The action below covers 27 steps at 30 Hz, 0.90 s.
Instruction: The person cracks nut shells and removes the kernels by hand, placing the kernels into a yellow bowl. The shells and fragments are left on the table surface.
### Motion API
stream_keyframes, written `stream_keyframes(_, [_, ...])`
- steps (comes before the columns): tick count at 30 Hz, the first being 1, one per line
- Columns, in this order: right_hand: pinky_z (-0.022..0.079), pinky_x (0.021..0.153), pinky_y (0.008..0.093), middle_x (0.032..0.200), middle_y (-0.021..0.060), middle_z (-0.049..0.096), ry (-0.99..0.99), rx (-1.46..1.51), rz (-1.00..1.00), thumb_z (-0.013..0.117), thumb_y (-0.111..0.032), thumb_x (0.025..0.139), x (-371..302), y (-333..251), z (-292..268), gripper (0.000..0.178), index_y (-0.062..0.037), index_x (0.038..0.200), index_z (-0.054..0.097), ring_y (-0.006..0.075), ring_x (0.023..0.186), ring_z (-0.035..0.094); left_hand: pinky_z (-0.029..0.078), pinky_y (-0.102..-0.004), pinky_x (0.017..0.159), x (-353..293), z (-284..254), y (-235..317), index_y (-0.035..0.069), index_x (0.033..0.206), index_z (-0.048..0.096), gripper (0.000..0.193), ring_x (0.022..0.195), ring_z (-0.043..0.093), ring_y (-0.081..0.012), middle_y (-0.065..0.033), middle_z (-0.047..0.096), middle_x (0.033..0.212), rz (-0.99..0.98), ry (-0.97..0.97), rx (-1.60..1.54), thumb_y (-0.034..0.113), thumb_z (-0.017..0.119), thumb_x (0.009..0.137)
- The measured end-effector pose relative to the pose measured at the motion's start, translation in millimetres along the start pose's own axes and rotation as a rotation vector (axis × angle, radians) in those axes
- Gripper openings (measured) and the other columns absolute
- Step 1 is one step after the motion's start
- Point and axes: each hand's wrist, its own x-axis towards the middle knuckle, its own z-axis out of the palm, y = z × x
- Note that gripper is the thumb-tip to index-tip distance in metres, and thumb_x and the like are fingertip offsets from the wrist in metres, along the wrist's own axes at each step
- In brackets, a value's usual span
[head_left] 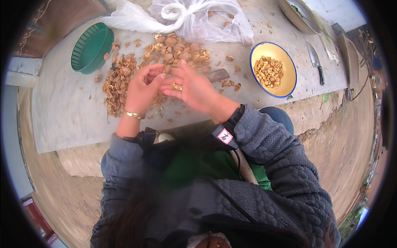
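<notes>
My left hand (141, 87) and my right hand (193, 87) meet over the middle of the table. The left thumb and fingers are closed around a brown cracked walnut (166, 69), touching the right fingertips. A pale walnut kernel piece (176, 86) lies against the curled fingers of my right hand. Just beyond the hands is a pile of walnuts (178, 48), some whole and some cracked. Broken walnut shells (120, 80) are heaped beside my left hand. A short wooden piece (217, 75) lies right of my right hand, partly hidden by it.
A yellow bowl with a blue rim (294, 70) holds walnut kernels at the right. Farther right lies a knife (316, 62). A green plastic basket (78, 62) stands at the far left. A clear plastic bag (198, 25) with some walnuts rests at the back of the table (62, 120).
</notes>
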Motion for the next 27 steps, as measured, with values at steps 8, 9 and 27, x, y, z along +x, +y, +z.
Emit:
stream_keyframes(8, [0.051, 0.087, 0.0318, 0.104, 0.0146, 0.061, 0.298, -0.108, -0.511, 0.044, -0.017, 0.099, -47, -106, -23, 0.031, 0.0084, 0.114, 0.055, 0.0216, 0.096, 0.06, 0.051, -0.0262, 0.068, 10, -25, -34, 0.007, 0.114, 0.064, 0.034, 0.078, 0.06, -0.0112, -0.0054, 0.06, 0.103, 0.083, 0.167, 0.619, 0.017, 0.074, 0.083])
stream_keyframes(9, [0.05, 0.086, 0.032, 0.1, 0.0139, 0.061, 0.352, -0.142, -0.63, 0.046, -0.017, 0.098, -59, -125, -33, 0.03, 0.0081, 0.11, 0.056, 0.0206, 0.092, 0.06, 0.051, -0.0264, 0.069, 7, -23, -38, 0.007, 0.113, 0.064, 0.034, 0.078, 0.06, -0.0115, -0.0055, 0.059, 0.105, 0.043, 0.002, 0.635, 0.015, 0.074, 0.082])
stream_keyframes(27, [0.048, 0.086, 0.027, 0.096, 0.0041, 0.066, 0.004, -0.925, -0.361, 0.059, -0.018, 0.096, -44, -68, 11, 0.024, -0.0006, 0.113, 0.061, 0.0134, 0.09, 0.064, 0.052, -0.0234, 0.072, -43, 12, 40, 0.002, 0.109, 0.059, 0.036, 0.082, 0.057, -0.0093, -0.0031, 0.054, 0.104, 0.269, 0.142, 0.233, -0.003, 0.074, 0.077])
